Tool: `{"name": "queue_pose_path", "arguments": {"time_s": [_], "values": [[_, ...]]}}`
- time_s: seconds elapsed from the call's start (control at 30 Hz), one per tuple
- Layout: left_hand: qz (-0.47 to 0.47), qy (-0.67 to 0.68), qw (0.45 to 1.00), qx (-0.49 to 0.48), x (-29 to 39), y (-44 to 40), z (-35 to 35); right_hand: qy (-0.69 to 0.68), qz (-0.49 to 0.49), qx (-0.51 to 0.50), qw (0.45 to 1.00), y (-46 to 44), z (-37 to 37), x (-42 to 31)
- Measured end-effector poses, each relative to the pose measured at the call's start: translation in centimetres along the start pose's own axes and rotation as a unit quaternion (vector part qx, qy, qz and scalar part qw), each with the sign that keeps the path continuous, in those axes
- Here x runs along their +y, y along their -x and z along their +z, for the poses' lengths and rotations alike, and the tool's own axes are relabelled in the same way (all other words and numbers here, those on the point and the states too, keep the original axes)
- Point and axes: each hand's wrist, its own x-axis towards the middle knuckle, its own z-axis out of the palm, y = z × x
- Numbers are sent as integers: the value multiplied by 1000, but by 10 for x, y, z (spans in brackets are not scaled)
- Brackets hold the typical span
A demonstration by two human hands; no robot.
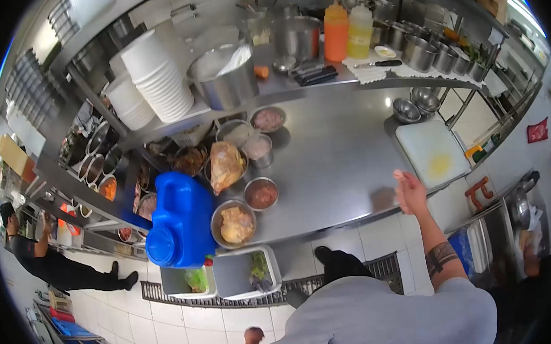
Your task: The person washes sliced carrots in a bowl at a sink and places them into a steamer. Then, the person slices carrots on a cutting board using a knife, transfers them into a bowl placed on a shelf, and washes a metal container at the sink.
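A white, yellow-stained cutting board (424,143) lies at right, near the loosely open right hand (409,192); left hand's (254,335) grip, bottom centre, I can't tell.

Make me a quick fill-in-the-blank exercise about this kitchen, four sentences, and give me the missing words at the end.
1. The big jug is ____.
2. Beside the yellow squeeze bottle stands another, coloured ____.
3. Near the right hand, the white cutting board has a ____ stain.
4. The left hand hangs above a floor of white ____.

Missing words: blue; orange; yellow; tiles.
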Motion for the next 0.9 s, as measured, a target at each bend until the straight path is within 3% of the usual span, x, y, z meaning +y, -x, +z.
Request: {"name": "queue_pose_path", "arguments": {"time_s": [0.03, 0.07, 0.1, 0.13, 0.2, 0.23, 0.27, 0.3, 0.33, 0.43, 0.47, 0.5, 0.57, 0.6, 0.63, 0.7, 0.77, 0.87, 0.9], "values": [[-21, -19, 1000, -3, 10, 11, 6, 40, -166, -38, 985, -3, 11, -2], [-144, 62, 987, -23, 20, 9, 6, 79, -326, -70, 939, -13, 18, -1], [-261, 143, 954, -41, 29, 6, 6, 154, -482, 10, 862, -38, 35, 11], [-271, 161, 949, -28, 35, 7, 2, 225, -615, 94, 750, -60, 51, 20], [-248, 151, 957, 9, 53, -5, -14, 59, -520, -64, 850, -53, 89, 3], [-238, 147, 960, 26, 63, -14, -25, -83, -311, -226, 919, -65, 105, 10], [-230, 145, 961, 44, 72, -25, -36, -217, -75, -373, 899, -79, 120, 20], [-224, 146, 962, 62, 81, -36, -46, -19, -343, -300, 890, -69, 119, 17], [-218, 153, 960, 82, 90, -50, -55, 182, -568, -189, 780, -59, 115, 15], [-214, 193, 941, 176, 118, -99, -71, 267, -495, -332, 757, -86, 122, 58], [-280, 101, 929, 220, 151, -124, -83, 307, -448, -372, 753, -90, 118, 68], [-73, 84, 922, 370, 161, -126, -89, 283, -437, -385, 762, -92, 112, 84], [31, -131, 980, 148, 179, -153, -118, 262, -425, -405, 766, -100, 97, 101], [43, 124, 979, 156, 190, -153, -122, 260, -409, -438, 758, -99, 85, 100], [36, 273, 942, 191, 207, -154, -122, 258, -391, -472, 747, -100, 75, 98], [33, 77, 981, 174, 227, -165, -127, 270, -379, -492, 736, -105, 67, 97], [-13, 100, 988, 121, 260, -143, -144, 284, -370, -519, 717, -114, 71, 92], [-19, 175, 969, 173, 258, -133, -103, 296, -425, -567, 641, -132, 83, 86], [-8, 176, 969, 173, 250, -124, -85, 246, -467, -531, 663, -135, 93, 84]]}}
